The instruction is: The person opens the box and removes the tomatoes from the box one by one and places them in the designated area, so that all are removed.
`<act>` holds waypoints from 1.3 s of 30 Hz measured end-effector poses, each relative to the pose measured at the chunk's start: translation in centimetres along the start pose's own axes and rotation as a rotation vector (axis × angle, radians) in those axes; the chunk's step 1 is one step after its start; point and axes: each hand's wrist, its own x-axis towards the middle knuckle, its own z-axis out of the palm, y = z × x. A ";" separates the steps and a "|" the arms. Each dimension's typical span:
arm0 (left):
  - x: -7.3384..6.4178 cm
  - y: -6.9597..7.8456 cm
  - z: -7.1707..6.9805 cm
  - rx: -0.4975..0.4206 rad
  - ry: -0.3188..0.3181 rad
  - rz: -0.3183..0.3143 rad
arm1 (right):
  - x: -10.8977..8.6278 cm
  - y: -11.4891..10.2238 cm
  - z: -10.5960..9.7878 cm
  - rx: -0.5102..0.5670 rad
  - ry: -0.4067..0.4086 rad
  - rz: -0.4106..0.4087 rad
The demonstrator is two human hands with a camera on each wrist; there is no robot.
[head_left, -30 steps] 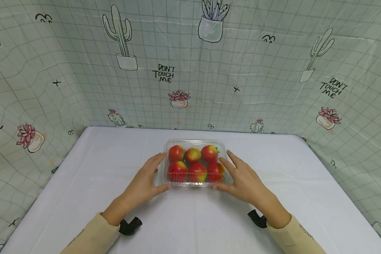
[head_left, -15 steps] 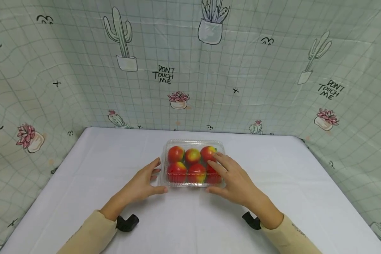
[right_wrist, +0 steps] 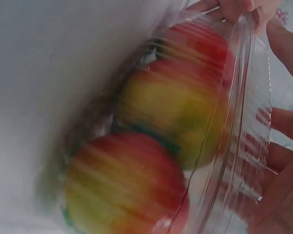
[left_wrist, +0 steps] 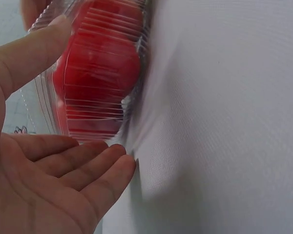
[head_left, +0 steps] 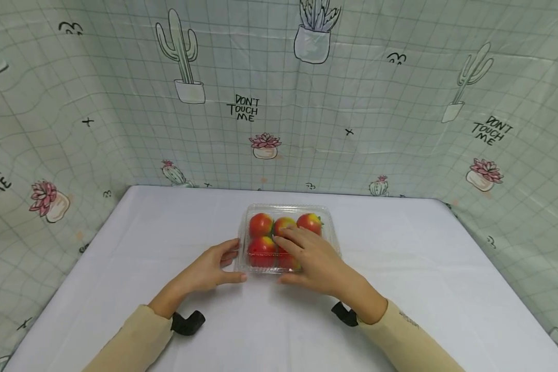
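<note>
While the head view shows both hands open on the box, the right wrist view reveals blurred fruit.

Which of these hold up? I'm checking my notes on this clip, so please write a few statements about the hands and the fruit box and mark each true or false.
1. The right hand lies on top of the clear plastic box. True.
2. The left hand is lifting the box off the white table. False: the box sits on the table, with that hand at its left side.
3. The box holds red and yellow fruits. True.
4. The box lid is wide open. False: the lid is down over the fruits.
5. Both sleeves are beige. True.
</note>
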 end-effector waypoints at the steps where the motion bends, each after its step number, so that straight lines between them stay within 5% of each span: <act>1: 0.0 0.0 0.0 -0.006 -0.005 0.000 | 0.3 -0.1 0.1 0.001 -0.005 -0.009; 25: 0.3 -1.0 -0.4 -0.215 -0.069 0.064 | 5.0 -2.2 1.4 -0.011 -0.115 -0.052; 39: 0.3 -1.0 -0.4 -0.271 -0.057 0.018 | 5.4 -2.5 1.6 -0.010 -0.147 -0.026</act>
